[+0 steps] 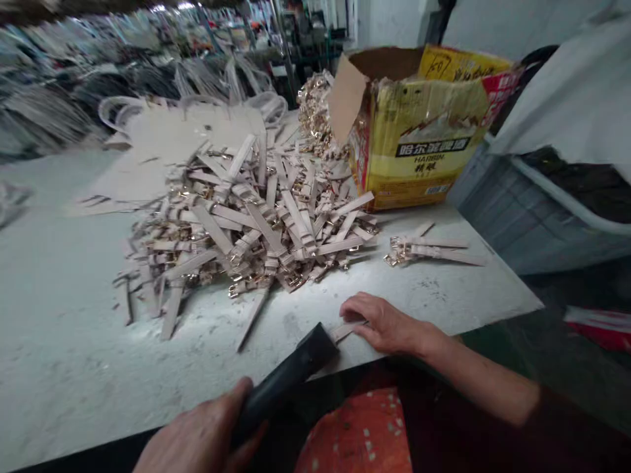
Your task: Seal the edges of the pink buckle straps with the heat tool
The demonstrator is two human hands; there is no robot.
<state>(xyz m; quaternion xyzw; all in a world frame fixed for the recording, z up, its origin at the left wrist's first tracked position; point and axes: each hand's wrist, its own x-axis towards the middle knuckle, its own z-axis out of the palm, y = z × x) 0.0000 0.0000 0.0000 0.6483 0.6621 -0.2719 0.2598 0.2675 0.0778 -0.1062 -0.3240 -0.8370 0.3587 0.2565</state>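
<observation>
Pale, scuffed tabletop [59,315] before me, stretching toward nine o'clock. Whitish wall [522,33] toward one; dark floor [591,286] past three. I see bright lamps [185,6] at eleven above blurred workshop clutter [98,39]; thin pole [282,39], twelve.

The only view, worn on the head, faces forward and down across the worktop [73,315]; the hands [379,322] show close by in the lower part, the carton [428,144] farther off, the workshop background [148,46] along the top.
</observation>
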